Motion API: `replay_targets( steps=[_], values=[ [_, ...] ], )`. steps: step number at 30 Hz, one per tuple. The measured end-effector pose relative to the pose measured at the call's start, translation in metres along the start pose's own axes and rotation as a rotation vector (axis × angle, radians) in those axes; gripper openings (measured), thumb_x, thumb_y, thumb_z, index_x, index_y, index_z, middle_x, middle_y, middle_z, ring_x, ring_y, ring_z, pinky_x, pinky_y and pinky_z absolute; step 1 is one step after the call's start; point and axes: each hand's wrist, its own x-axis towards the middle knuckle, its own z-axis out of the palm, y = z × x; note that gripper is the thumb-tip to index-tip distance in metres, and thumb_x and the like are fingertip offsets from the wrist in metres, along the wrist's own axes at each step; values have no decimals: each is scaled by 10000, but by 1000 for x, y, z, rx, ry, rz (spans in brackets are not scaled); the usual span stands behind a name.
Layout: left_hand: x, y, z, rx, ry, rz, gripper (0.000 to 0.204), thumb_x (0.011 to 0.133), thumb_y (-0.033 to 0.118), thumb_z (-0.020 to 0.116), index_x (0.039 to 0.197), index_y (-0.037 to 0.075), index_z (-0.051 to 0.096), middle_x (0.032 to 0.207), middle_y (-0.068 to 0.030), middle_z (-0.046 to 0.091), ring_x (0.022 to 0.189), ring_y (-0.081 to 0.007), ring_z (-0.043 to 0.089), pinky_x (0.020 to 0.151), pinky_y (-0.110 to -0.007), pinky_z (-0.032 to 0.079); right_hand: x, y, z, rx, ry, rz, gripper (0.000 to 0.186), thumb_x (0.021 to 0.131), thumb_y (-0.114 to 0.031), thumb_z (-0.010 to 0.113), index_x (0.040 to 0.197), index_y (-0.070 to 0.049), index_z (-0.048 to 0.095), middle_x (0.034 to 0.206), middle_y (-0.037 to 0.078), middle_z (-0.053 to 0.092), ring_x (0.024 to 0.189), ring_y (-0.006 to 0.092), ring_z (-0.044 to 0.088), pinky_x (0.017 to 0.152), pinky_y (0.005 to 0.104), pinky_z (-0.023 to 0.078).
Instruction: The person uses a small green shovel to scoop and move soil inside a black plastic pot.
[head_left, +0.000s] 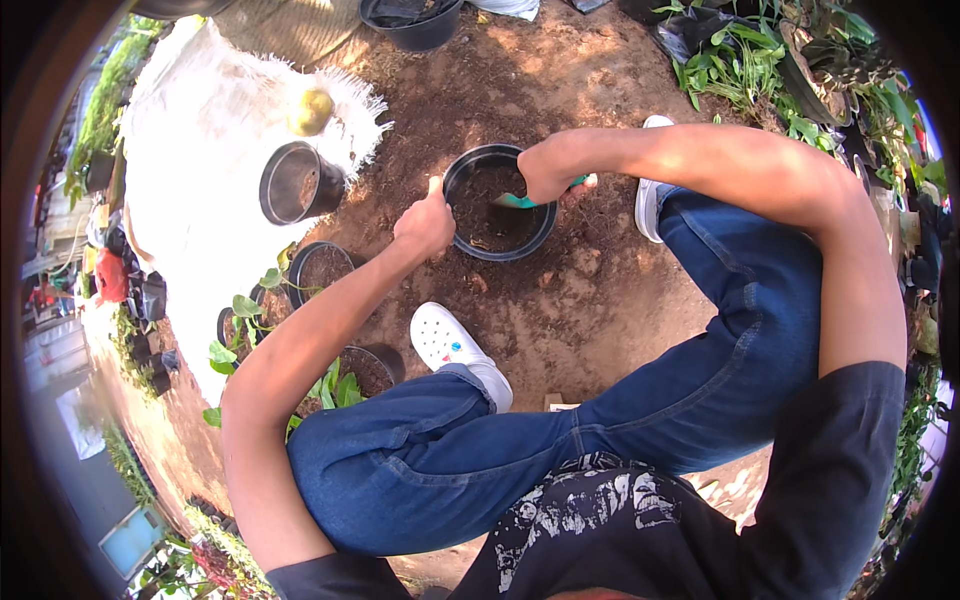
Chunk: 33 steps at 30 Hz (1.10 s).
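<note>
shirt (820, 490), left hand (427, 220) on pot rim (502, 257), open ground (590, 320)

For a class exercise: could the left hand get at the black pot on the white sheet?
Probably yes, if the left hand releases the soil pot's rim; nothing visible blocks the black pot.

I have sun-dappled brown ground (565, 340) before me, white sheeting (200, 150) at left, leafy plants (742, 68) at right.
</note>
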Motion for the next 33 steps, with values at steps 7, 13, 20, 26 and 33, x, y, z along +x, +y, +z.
replay_targets(
  steps=[7, 13, 20, 26, 33],
  values=[
    [-1, -12, 3, 5, 14, -18, 350, 1011, 201, 427, 1322, 80, 321, 726, -131, 714, 684, -305, 725, 749, -472, 550, -11, -19, 22, -300, 430, -238, 216, 802, -124, 627, 934, 9, 732, 905, 201, 728, 867, 320, 729, 750, 415, 577],
    [2, -12, 6, 39, 30, -9, 350, 1012, 200, 423, 1322, 76, 320, 727, -144, 711, 701, -324, 724, 769, -489, 540, -26, -31, -7, -171, 10, -97, 172, 763, -45, 604, 859, 57, 704, 817, 202, 725, 748, 315, 737, 623, 405, 590],
    [-2, -9, 3, -17, 41, -25, 319, 1003, 227, 445, 1288, 107, 367, 874, -201, 711, 854, -387, 706, 810, -529, 525, -4, -24, 31, -275, 179, -244, 202, 777, -23, 580, 905, 84, 693, 820, 196, 724, 741, 304, 734, 611, 393, 591],
    [-4, -15, 4, -9, 27, -27, 314, 1010, 214, 443, 1289, 100, 353, 810, -170, 713, 772, -344, 716, 791, -501, 533, -24, -36, 5, -205, 92, -209, 239, 803, -23, 527, 933, 90, 693, 808, 181, 714, 668, 281, 707, 564, 410, 566],
    [2, -18, 6, 41, 45, 9, 310, 1017, 202, 443, 1291, 91, 347, 743, -130, 714, 671, -292, 723, 754, -477, 544, -23, -34, 2, -144, 72, -181, 239, 787, -14, 542, 956, 63, 692, 891, 184, 719, 795, 308, 725, 661, 435, 585]
  ],
)
